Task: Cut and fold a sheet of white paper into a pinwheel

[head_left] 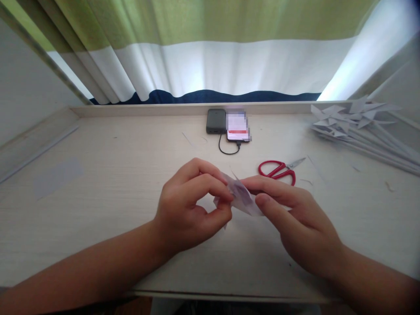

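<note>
A small folded piece of white paper [244, 199] is held up between my two hands, above the middle of the desk. My left hand [195, 203] pinches its left end between thumb and fingertips. At its right side, my right hand [295, 214] has the thumb and fingers closed on the paper's edge. Red-handled scissors [278, 169] lie just beyond my right hand, blades pointing right. Parts of the paper are hidden behind my left fingers.
On the pale desk [131, 144] stand a dark power bank [215, 121] and a cabled phone [236, 126] at the back. Paper pinwheel-like shapes on sticks [354, 118] lie back right. A flat paper sheet [59, 177] rests left; thin scraps are scattered. Curtains [197, 61] hang behind.
</note>
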{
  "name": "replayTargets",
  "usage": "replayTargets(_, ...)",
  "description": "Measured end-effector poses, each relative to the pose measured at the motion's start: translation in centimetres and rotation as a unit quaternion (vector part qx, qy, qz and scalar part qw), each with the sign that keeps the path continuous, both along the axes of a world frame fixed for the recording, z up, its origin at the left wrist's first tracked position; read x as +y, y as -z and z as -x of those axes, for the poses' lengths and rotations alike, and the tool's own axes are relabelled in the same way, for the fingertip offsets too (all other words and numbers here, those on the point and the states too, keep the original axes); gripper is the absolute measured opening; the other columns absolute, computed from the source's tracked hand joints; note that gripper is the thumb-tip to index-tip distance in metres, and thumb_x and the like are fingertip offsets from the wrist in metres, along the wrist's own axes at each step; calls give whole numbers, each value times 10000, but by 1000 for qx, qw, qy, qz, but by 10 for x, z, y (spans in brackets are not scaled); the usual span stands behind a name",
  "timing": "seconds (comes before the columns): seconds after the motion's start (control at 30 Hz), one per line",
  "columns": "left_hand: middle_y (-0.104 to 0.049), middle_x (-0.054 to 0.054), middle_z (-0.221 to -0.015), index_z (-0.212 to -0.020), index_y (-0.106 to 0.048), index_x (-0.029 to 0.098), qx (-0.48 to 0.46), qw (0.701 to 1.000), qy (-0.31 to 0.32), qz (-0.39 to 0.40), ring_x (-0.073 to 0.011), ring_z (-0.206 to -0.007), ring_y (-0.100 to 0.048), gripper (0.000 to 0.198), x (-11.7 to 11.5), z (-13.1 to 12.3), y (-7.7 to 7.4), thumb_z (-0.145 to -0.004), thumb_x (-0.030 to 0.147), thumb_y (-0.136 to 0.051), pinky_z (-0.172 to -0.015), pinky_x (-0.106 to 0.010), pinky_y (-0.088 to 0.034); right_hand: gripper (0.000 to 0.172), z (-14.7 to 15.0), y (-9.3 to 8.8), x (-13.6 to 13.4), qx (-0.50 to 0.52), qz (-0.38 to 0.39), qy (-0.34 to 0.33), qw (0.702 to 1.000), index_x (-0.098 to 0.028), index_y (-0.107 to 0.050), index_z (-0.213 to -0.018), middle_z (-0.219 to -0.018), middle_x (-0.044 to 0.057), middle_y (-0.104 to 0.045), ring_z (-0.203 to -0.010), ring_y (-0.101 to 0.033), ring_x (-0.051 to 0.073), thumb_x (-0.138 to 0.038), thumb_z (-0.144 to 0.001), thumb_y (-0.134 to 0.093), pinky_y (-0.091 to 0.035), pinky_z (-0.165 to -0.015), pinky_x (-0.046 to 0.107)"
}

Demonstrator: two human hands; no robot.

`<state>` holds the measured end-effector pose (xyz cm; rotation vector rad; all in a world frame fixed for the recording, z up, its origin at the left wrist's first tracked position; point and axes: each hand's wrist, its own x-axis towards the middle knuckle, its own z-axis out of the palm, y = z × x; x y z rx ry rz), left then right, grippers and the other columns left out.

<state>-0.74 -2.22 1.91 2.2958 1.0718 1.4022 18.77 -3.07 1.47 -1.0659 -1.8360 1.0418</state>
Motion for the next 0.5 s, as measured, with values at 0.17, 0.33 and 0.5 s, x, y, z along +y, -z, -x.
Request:
replayTargets(0.17,-617,-17,-834,-708,-659,204,10,1000,7,-3,-135,-749,-603,188,-1,0,1,-654,26,-681,-635,-263,-527,263,4,-1,3,3,49,29,998,-271,-709,-1078,-965,23,-736,-828,-689,193,-211,-850,-594,-577,-746,320)
replayTargets(0.33,-626,-22,-829,-702,-659,211,21,1000,10,4,-144,-751,-608,190,0,-1,1,-661,26,-670,-632,-273,-528,257,2,1,5,87,142,0,986,-265,-711,-1077,-977,42,-745,-854,-705,205,-250,-829,-649,-597,-746,325)
replayTargets(0.5,-631,-22,-836,-708,-661,219,29,1000,6,8,-153,-760,-614,186,-1,1,1,-673,36,-663,-635,-283,-529,310,0,2,6,111,191,-2,975,-235,-706,-1082,-990,63,-746,-869,-712,220,-296,-778,-720,-601,-777,351)
